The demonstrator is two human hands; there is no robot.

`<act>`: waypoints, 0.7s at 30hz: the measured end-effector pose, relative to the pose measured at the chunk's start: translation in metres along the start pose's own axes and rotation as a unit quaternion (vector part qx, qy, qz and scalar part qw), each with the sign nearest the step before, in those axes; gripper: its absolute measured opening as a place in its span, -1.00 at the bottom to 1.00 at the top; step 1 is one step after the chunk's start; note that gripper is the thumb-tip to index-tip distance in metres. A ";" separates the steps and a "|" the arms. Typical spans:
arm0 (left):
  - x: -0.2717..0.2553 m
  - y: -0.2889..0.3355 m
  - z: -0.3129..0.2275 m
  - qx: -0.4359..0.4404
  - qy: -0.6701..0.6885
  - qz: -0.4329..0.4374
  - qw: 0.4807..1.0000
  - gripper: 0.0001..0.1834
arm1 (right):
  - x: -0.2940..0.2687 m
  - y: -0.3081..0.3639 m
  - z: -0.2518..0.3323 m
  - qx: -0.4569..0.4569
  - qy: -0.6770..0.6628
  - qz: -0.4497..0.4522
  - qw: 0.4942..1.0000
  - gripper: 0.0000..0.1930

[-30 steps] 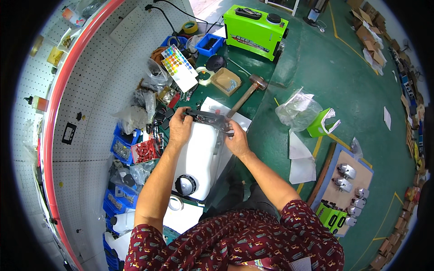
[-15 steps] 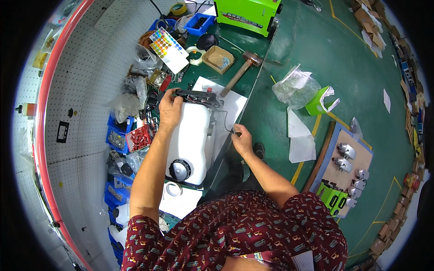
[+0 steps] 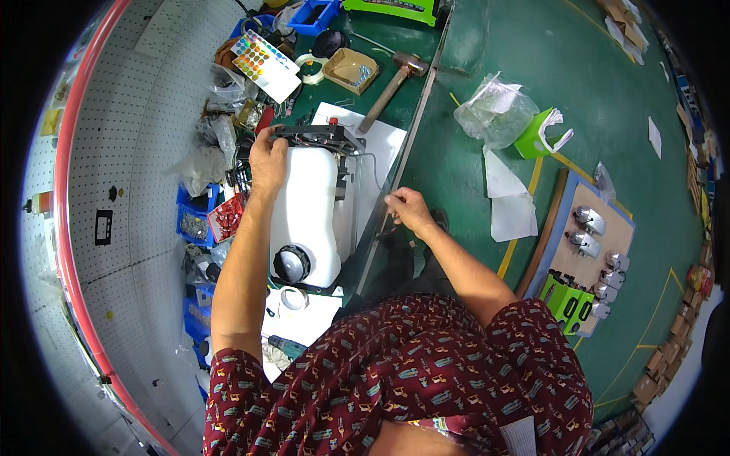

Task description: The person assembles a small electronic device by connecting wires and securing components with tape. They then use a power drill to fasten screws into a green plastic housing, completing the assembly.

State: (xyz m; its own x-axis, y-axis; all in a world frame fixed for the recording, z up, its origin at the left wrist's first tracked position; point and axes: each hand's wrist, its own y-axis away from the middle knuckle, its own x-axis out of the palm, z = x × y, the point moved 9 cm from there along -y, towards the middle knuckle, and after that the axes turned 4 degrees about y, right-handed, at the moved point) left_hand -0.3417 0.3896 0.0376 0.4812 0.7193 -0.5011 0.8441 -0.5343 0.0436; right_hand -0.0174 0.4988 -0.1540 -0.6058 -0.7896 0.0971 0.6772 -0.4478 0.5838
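White plastic dominates the near side of the green counter (image 3: 422, 38): a rounded tank (image 3: 306, 209) lies there with its black ribbed cap (image 3: 292, 264) toward the person, and a dark frame (image 3: 312, 135) carrying wiring and a small red part stands across its far end. Both hands are occupied around this assembly. The left hand (image 3: 268, 159) grips the frame's left corner, thumb on the near side, the other fingers partly hidden behind it. From the frame's right end a thin grey wire (image 3: 374, 169) curves out over the counter's edge to the right hand (image 3: 407, 207), whose thumb and forefinger appear pinched on it (the exact contact is too small to make out).

My reading is that the step in hand is wire handling: one hand steadies the frame while the other holds the wire out to the side, apart from the tank. From this pose, the next move seems to call for a firm left hold, a light right pinch and enough slack that the wire is not strained where it leaves the frame. Its path also wants minding, as it spans the counter's edge. A hammer (image 3: 386, 97) lies just beyond the frame, partly over a white sheet (image 3: 385, 144), and a tape roll (image 3: 293, 298) rests near the cap, apart from both hands.
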 end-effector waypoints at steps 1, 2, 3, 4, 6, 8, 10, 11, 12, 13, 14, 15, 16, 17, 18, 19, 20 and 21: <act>0.001 0.001 -0.001 -0.002 -0.007 -0.002 1.000 -0.59 | -0.002 0.004 0.001 0.000 -0.005 -0.005 1.000 -0.77; 0.000 0.002 -0.003 -0.003 -0.014 -0.008 1.000 -0.59 | 0.000 0.010 0.004 0.004 -0.049 0.000 0.999 -0.77; 0.000 0.002 0.000 -0.010 -0.008 0.000 1.000 -0.58 | 0.001 0.015 0.011 0.008 -0.094 0.005 0.996 -0.78; -0.001 0.002 0.003 -0.017 -0.002 0.008 1.000 -0.58 | 0.002 0.021 0.019 0.011 -0.138 0.010 0.990 -0.78; -0.002 0.002 0.003 -0.025 0.020 0.016 0.999 -0.58 | 0.001 0.034 0.043 0.012 -0.212 0.038 0.976 -0.81; 0.000 0.004 -0.003 -0.026 0.053 0.014 0.998 -0.57 | -0.004 0.041 0.063 -0.009 -0.245 0.070 0.967 -0.83; 0.000 0.009 -0.009 -0.045 0.067 0.007 0.997 -0.57 | -0.006 0.048 0.086 -0.014 -0.245 0.086 0.966 -0.84; -0.003 0.009 -0.013 -0.053 0.076 -0.001 0.996 -0.57 | -0.006 0.052 0.098 -0.016 -0.246 0.090 0.965 -0.85; -0.006 0.007 -0.007 -0.046 0.073 -0.003 0.996 -0.57 | -0.005 0.053 0.109 -0.016 -0.245 0.098 0.965 -0.85; -0.013 0.007 -0.003 -0.029 0.035 -0.004 0.999 -0.51 | 0.000 0.054 0.116 -0.006 -0.257 0.109 0.960 -0.86; -0.013 0.004 -0.005 -0.022 0.003 -0.002 1.000 -0.47 | 0.000 0.055 0.121 0.003 -0.268 0.114 0.956 -0.86; -0.017 0.009 -0.019 -0.018 -0.031 -0.005 0.999 -0.42 | 0.003 0.055 0.126 0.016 -0.278 0.125 0.952 -0.86; -0.025 0.018 -0.028 -0.041 -0.070 -0.018 0.997 -0.45 | 0.007 0.057 0.131 0.024 -0.278 0.139 0.950 -0.88; -0.035 0.026 -0.053 -0.019 -0.111 -0.046 0.993 -0.45 | 0.009 0.057 0.134 0.040 -0.287 0.141 0.947 -0.88; -0.045 0.039 -0.069 0.028 -0.082 -0.081 0.993 -0.50 | 0.012 0.057 0.135 0.060 -0.293 0.148 0.943 -0.88; -0.050 0.057 -0.086 0.077 -0.053 -0.112 0.989 -0.55 | 0.011 0.056 0.135 0.080 -0.298 0.149 0.940 -0.88; -0.050 0.090 -0.126 0.108 -0.030 -0.133 0.985 -0.69 | 0.008 0.051 0.133 0.099 -0.312 0.139 0.935 -0.90; -0.045 0.127 -0.146 0.152 -0.005 -0.158 0.976 -0.77 | 0.010 0.044 0.133 0.112 -0.322 0.145 0.929 -0.90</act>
State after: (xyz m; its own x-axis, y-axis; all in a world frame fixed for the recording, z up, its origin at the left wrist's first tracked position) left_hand -0.2216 0.3539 0.1924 0.2054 0.8659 -0.4562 0.8406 -0.3948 -0.3710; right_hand -0.0489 0.5270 -0.0206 -0.5841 -0.4159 0.6970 0.7909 -0.0987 0.6039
